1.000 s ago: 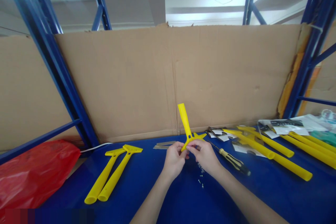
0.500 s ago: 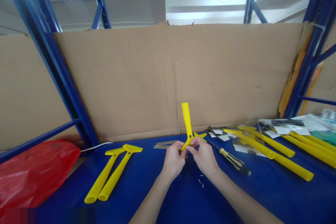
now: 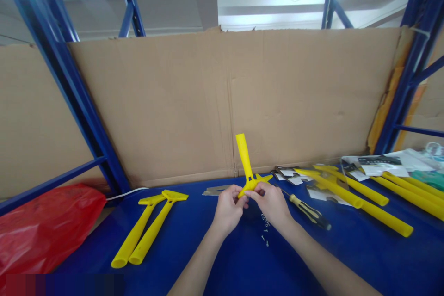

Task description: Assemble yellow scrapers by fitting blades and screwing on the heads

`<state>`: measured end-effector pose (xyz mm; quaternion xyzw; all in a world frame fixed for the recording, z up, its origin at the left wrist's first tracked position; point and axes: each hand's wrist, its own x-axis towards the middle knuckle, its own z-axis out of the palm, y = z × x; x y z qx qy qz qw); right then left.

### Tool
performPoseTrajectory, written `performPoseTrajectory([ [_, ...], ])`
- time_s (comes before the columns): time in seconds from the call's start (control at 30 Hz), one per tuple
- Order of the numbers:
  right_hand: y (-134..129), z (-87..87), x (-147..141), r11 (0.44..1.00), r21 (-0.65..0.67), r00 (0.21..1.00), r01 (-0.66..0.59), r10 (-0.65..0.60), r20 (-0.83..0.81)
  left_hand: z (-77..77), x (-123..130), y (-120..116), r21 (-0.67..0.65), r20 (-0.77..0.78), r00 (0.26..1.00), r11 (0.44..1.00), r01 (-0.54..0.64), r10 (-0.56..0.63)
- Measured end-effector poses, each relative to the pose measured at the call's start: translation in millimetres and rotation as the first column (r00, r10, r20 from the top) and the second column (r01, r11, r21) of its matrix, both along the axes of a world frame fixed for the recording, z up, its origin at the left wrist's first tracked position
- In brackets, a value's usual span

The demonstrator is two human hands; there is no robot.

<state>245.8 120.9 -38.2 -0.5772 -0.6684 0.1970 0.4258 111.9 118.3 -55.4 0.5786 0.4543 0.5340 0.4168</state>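
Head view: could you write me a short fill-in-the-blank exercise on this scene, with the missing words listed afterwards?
1. The left hand and right hand both hold a T-shaped tool coloured ____.
2. The screwdriver lies nearer the ____ hand.
3. The tabletop is coloured ____.
4. The plastic bag at the left edge is coloured ____.

Missing words: yellow; right; blue; red.

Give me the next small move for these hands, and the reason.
I'd probably let the left hand hold the raised handle alone while the right hand picks up a screw: both hands pinch the raised handle's wide end, loose screws lie near the right hand, and the screwdriver is close by.
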Motion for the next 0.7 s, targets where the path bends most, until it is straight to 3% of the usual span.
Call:
performPoseTrajectory([
  [0.13, 1.1, -1.5, 3.2, 0.999, 0.039, 0.994, -0.037, 0.033, 0.103, 5.1, 5.0, -1.8, -0.125, 0.138, 0.990, 0.992, 0.016, 0.001],
  [0.33, 3.7, -0.9, 9.2, 0.987, 0.077, 0.985, -0.138, 0.129, 0.110, 8.5, 4.8, -2.0, -0.259, 0.251, 0.967, 0.966, 0.013, 0.054],
  [0.53, 2.4, 13.8, 20.3, 0.993, 0.115, 0.994, -0.014, 0.001, 0.111, 9.1, -5.0, 1.7, -0.303, 0.211, 0.966, 0.949, -0.082, 0.151],
  [0.7, -0.5, 23.7, 25.9, 0.997, 0.071, 0.969, 0.041, -0.058, 0.240, 11.1, -12.7, 3.6, -0.319, 0.199, 0.961, 0.940, -0.122, 0.193],
])
